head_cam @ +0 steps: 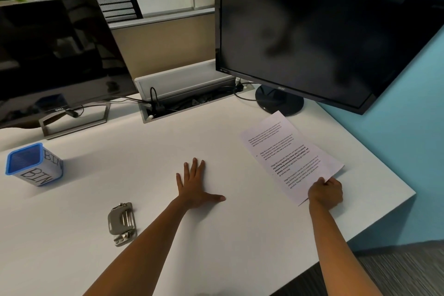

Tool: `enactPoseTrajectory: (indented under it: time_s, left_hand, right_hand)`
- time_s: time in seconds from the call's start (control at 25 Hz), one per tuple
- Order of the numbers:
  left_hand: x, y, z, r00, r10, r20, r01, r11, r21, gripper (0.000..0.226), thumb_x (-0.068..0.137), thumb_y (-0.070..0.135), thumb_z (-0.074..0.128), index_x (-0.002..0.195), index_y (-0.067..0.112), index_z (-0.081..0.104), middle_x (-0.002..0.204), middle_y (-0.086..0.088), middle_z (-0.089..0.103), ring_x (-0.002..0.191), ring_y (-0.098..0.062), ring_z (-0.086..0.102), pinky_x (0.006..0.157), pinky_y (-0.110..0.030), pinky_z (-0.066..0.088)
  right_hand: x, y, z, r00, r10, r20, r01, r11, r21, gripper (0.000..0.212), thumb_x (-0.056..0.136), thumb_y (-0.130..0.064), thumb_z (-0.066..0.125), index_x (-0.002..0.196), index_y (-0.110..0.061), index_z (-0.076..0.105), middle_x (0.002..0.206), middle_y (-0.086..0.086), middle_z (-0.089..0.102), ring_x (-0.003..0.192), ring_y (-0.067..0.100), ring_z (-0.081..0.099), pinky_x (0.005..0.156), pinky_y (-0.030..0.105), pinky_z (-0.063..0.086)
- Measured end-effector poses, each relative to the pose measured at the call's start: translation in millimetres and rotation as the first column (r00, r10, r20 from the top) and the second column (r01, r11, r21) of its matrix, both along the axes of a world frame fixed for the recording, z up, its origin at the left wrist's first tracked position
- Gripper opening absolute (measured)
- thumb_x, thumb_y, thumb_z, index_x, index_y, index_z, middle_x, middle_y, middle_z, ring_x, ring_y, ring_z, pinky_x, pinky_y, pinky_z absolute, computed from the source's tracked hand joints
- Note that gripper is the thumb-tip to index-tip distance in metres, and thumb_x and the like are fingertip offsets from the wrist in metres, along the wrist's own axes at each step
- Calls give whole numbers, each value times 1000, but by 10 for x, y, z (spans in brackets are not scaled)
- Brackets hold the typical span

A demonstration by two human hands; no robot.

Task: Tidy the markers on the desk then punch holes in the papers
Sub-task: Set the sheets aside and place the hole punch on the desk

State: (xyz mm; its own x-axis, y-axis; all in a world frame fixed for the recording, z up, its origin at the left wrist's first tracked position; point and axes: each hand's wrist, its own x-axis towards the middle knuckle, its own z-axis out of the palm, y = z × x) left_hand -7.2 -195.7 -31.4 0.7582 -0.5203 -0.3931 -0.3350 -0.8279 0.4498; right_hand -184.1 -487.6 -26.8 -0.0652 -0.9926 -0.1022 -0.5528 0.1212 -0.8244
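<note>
Both hands low: left hand [195, 184] flat (desk [144, 175]), right hand [325, 193] pinching papers [288, 154].

View: I have one, the head camera, worn above the near edge of the desk [149, 175].
Facing: forward and down, toward the far partition and the blue wall on the right.
Lens: wide; the monitor [324, 38] on the right bows and leans toward the edge of frame.
Distance: close; both forearms enter from the bottom edge, and the left hand [195, 185] and right hand [325, 193] sit at mid-frame.
Coverage: bin [33, 164] at far left, second screen [55, 55] behind it, floor at the near right corner.
Overlap: a single view, so nothing is shared with another.
</note>
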Motion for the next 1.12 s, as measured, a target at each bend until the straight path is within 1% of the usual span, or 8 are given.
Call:
enactPoseTrajectory:
  time_s: [0.16,0.28,0.44,0.6,0.72,0.88,1.0,1.12]
  left_hand:
    - [-5,1,-3,1000,1,9,-1,1000,-8,142,54,80,72,156,28,-12,162,6,-25,147,-22,-30,119,-54,-15]
    - [0,2,-2,1000,-3,13,3,1000,-18,142,55,79,73,156,27,-11,163,5,-24,147,-22,-30,118,-53,-16]
    - [2,87,17,1000,8,-22,-10,994,-112,137,61,71,75,157,22,-9,165,4,-16,150,-20,-23,119,-49,-15]
    - [-8,299,79,1000,6,4,-6,992,-123,104,81,56,69,158,21,8,166,6,1,152,-20,-14,121,-48,-11]
    - [-73,512,123,972,123,202,-106,990,-91,76,88,47,63,151,22,30,161,4,26,153,-22,-6,120,-49,-11]
    - [-97,1022,212,846,383,371,-368,923,-113,60,85,37,67,139,17,49,152,-7,40,152,-32,8,122,-46,3]
    - [-85,1426,265,760,538,366,-535,837,-119,58,85,29,68,137,12,51,148,-13,44,147,-36,23,117,-46,22]
    - [-130,1668,294,647,723,241,-701,689,-184,51,86,19,63,133,4,50,134,-19,52,127,-39,45,97,-47,42]
  right_hand:
    - [18,-26,-97,999,-25,-45,24,999,-24,45,92,-16,61,130,6,48,132,25,52,122,40,47,104,48,36]
    - [81,58,-114,999,-30,-44,26,996,-91,55,86,-16,68,134,-1,46,136,25,46,123,42,43,102,52,37]
    - [349,287,-102,987,158,26,-148,961,-235,50,83,-5,68,131,-3,51,133,24,49,119,42,46,99,49,40]
    - [713,640,-127,910,409,61,-374,878,-300,50,82,2,69,129,-4,52,133,21,51,123,36,48,104,41,43]
    - [923,1003,-157,802,596,39,-549,762,-342,50,81,3,70,126,-7,52,129,15,55,121,31,51,101,44,49]
    - [1103,1553,-175,604,797,10,-756,577,-310,47,85,0,65,128,-14,52,124,4,57,111,19,53,91,27,44]
    - [1180,1922,-256,386,921,-55,-890,356,-284,43,90,-10,62,130,-18,51,127,-3,54,114,12,52,98,23,40]
    - [1273,2166,-343,284,941,-182,-941,237,-243,40,94,-22,57,133,-19,52,137,-4,53,126,15,49,107,29,40]
